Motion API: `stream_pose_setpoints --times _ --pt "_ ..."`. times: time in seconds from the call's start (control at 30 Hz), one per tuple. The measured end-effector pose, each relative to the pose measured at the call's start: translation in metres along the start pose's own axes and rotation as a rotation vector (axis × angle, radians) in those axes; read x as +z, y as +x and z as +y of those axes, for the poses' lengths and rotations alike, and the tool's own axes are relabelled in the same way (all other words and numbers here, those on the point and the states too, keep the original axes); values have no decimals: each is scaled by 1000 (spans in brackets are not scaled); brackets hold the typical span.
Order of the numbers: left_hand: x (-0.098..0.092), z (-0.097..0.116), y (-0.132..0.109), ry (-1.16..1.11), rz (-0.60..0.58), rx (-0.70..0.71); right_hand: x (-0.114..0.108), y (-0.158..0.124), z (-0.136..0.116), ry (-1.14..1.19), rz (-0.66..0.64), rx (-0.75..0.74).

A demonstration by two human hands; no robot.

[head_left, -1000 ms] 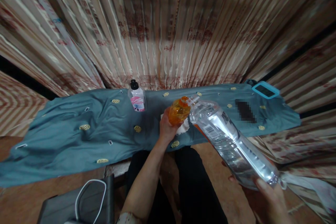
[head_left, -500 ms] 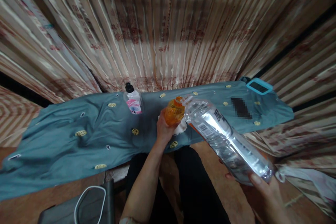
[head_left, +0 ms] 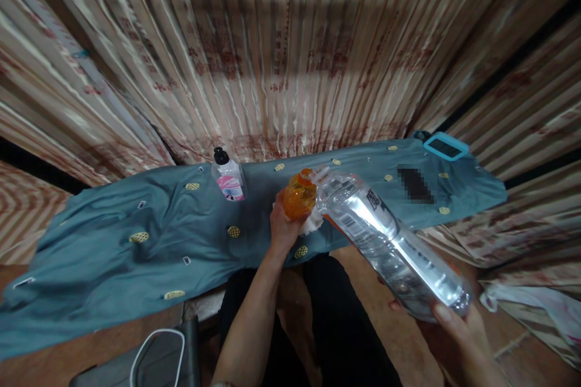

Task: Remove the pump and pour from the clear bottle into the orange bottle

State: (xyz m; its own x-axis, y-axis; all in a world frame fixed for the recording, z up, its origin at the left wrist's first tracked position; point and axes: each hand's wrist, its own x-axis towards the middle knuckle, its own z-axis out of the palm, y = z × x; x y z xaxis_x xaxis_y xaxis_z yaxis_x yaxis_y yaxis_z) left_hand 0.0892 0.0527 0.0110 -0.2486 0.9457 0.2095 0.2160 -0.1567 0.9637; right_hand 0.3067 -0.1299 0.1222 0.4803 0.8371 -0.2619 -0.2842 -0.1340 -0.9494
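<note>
My left hand (head_left: 284, 224) is closed around an orange bottle (head_left: 300, 195), which stands over the cloth near the middle of the view. In my right hand (head_left: 458, 326) is the base of a large clear plastic bottle (head_left: 385, 236) with a label and barcode. That bottle is tilted, its neck at the orange bottle's mouth; whether liquid runs between them I cannot make out. Something white and crumpled, like tissue (head_left: 313, 222), shows beside the orange bottle. To the left stands a clear bottle with a black cap and pink label (head_left: 230, 184).
A teal patterned cloth (head_left: 109, 254) covers the long surface. At its right lie a blue-framed device (head_left: 446, 146) and a blurred-out dark rectangle (head_left: 415, 184). Striped curtains (head_left: 254, 42) hang behind. A grey case (head_left: 167, 357) with a white handle sits at lower left.
The view has shifted slightly. Both hands keep their hold, and the clear bottle's neck stays at the orange bottle's mouth.
</note>
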Motion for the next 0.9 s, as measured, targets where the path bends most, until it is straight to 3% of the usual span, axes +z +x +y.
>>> stream_pose_setpoints --times 0.4,0.67,0.9 --pt "0 3 0 -47 -1 -37 -18 3 13 9 -36 -5" --pt "0 3 0 2 15 -27 -16 -6 6 22 -89 1" --pt "0 5 -1 -3 15 -24 -9 -8 5 9 -48 -10"
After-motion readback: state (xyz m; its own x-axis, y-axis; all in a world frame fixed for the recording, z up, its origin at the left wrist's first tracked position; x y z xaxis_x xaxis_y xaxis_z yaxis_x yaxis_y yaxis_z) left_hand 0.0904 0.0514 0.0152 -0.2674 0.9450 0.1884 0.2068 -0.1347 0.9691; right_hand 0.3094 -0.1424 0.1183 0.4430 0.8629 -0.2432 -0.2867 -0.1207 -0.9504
